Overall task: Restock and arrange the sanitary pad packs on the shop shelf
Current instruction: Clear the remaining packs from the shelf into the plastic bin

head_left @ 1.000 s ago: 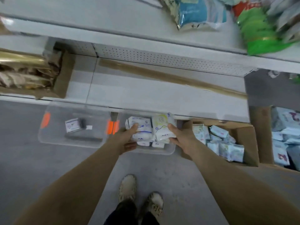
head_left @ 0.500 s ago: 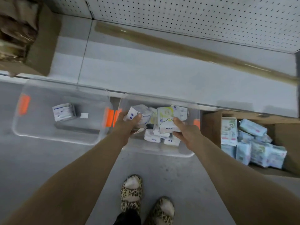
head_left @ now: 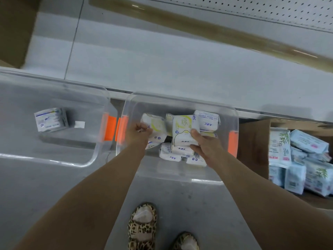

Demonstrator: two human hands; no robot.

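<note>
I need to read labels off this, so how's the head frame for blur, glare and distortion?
Head view: sharp at centre, ABC pack print readable; left hand slightly motion-smeared; glare streaks along the left clear bin near rim; cardboard box top left blurred; wide-angle stretch toward the bottom corners.

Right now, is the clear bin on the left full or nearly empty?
Nearly empty: the left clear bin holds only one pad pack and a small white slip; its bottom is otherwise bare.
</note>
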